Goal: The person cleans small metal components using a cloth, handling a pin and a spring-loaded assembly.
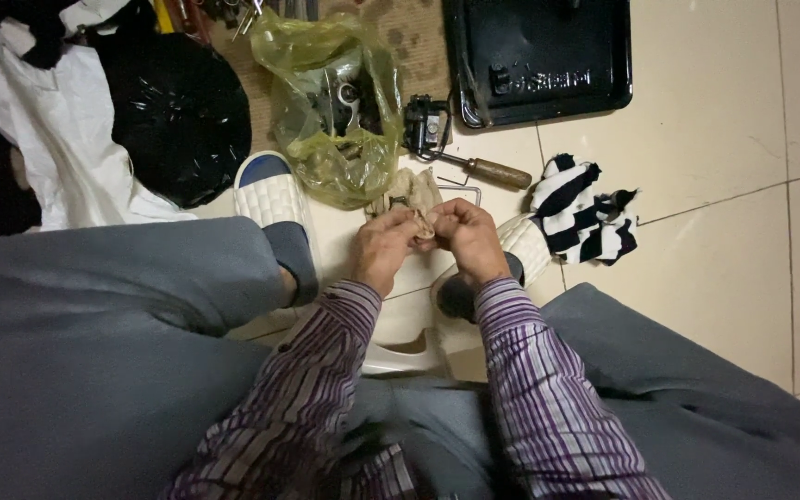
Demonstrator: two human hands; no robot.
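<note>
Over a tiled floor (pixel 715 111), both hands pinch one cloth (pixel 411 199).
Left hand (pixel 383 248) and right hand (pixel 469 239) grip it; yellow bag (pixel 326 102) and black tray (pixel 539 56) lie beyond.

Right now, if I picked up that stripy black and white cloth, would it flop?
Probably yes. The striped cloth lies crumpled and folded on the tiled floor, so it looks soft and floppy. It also seems thin, so likely light. It should not roll away.
</note>
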